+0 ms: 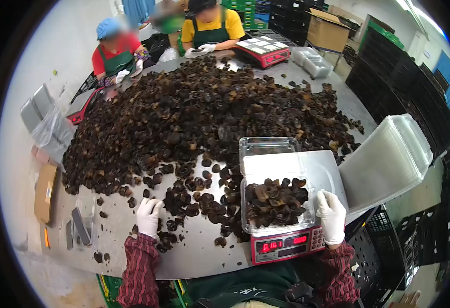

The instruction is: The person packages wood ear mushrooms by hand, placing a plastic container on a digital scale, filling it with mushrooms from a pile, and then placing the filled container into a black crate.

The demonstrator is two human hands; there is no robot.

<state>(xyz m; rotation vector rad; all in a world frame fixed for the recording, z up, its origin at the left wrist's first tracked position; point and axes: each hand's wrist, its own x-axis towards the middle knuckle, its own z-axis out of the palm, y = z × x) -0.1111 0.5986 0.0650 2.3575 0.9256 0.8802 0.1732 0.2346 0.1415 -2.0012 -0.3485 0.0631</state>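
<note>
My white-gloved left hand (149, 216) is low over the steel table, its fingers curled together beside loose wood ear mushrooms (177, 201). Whether a piece is between those fingers is hidden. At the right edge of an open clear plastic clamshell box (244, 210), my gloved right hand (331, 216) is closed, and I cannot make out what it pinches. Dark brown wood ears (276, 201) fill the box's base, while its lid (268, 146) lies folded back. The box rests on a red digital scale (258, 256) with lit red digits.
A large heap of wood ears (199, 108) covers the steel table (204, 256). Nested clear boxes (384, 159) lean at the right. Two co-workers (212, 28) in aprons work across the heap, near another red scale (263, 51). Black crates (399, 82) stand along the right side.
</note>
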